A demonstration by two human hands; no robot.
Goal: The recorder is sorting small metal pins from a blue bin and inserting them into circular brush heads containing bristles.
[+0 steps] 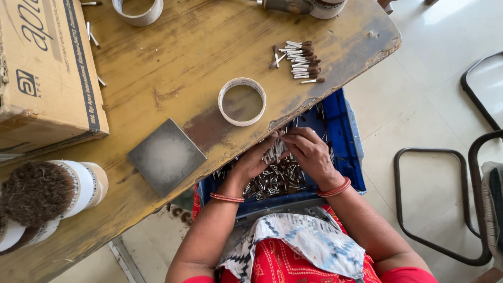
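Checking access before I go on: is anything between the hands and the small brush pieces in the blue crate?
Nothing visible. The left hand already cups a bunch of brush pieces and the right hand touches them, above the blue crate.

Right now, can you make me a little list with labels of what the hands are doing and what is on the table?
left hand: holds a bunch of small brush pieces over the blue crate
right hand: touches the same bunch
crate: full of loose pieces
table: worn wood
sorted pile: near the table's right edge
ring: white, round, by the table edge
square plate: grey, flat
cardboard box: far left
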